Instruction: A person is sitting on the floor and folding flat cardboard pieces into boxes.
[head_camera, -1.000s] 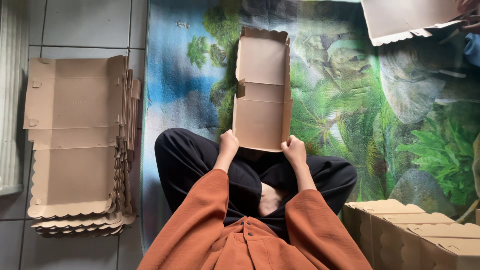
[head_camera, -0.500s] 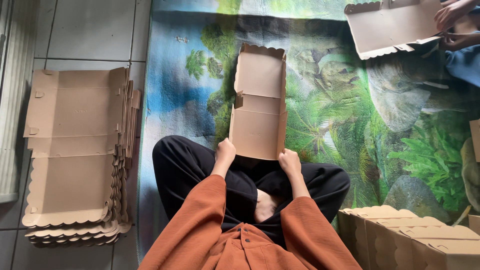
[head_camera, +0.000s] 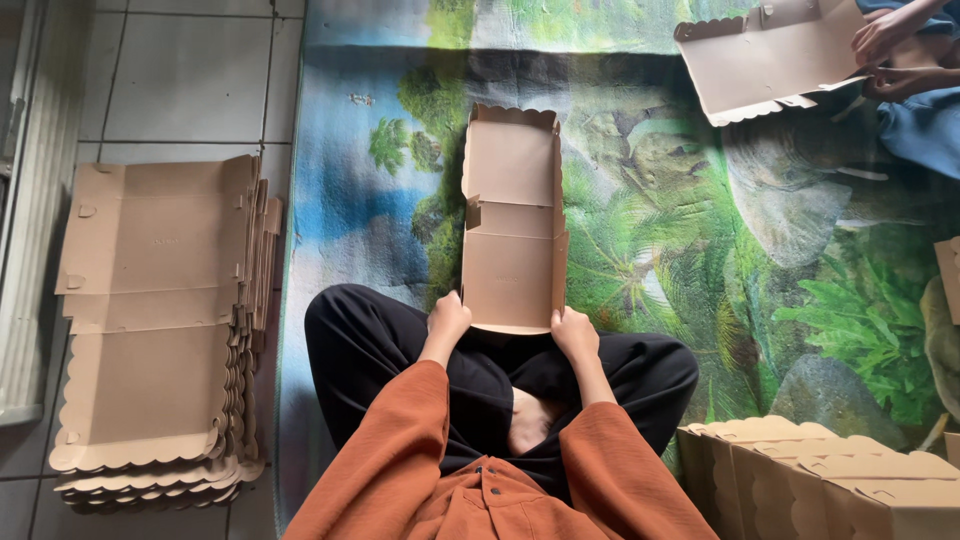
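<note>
A person sits cross-legged on a mat (head_camera: 640, 200) printed with green leaves and blue water, wearing rust-orange sleeves and black trousers. Both hands grip the near end of a brown cardboard box (head_camera: 512, 220) that lies lengthwise on the mat, just beyond the knees. The left hand (head_camera: 447, 320) closes over the near left corner, fingers curled round the edge, with the thumb side on top. The right hand (head_camera: 574, 330) holds the near right corner in the same way, fingers wrapped tight on the card. The box is half folded: its long side walls stand up, a small flap juts in at the left near the middle crease, and the far end has a scalloped edge.

To the left, on the grey floor tiles, lies a stack of flat boxes (head_camera: 150, 320), unfolded, with scalloped edges showing at the near end. At the lower right stands a row of folded boxes (head_camera: 830, 475), set close side by side. At the upper right another person's hands (head_camera: 885, 40) hold another box (head_camera: 765, 60), partly folded, resting on the mat well apart from the first one; a blue sleeve shows beside it
</note>
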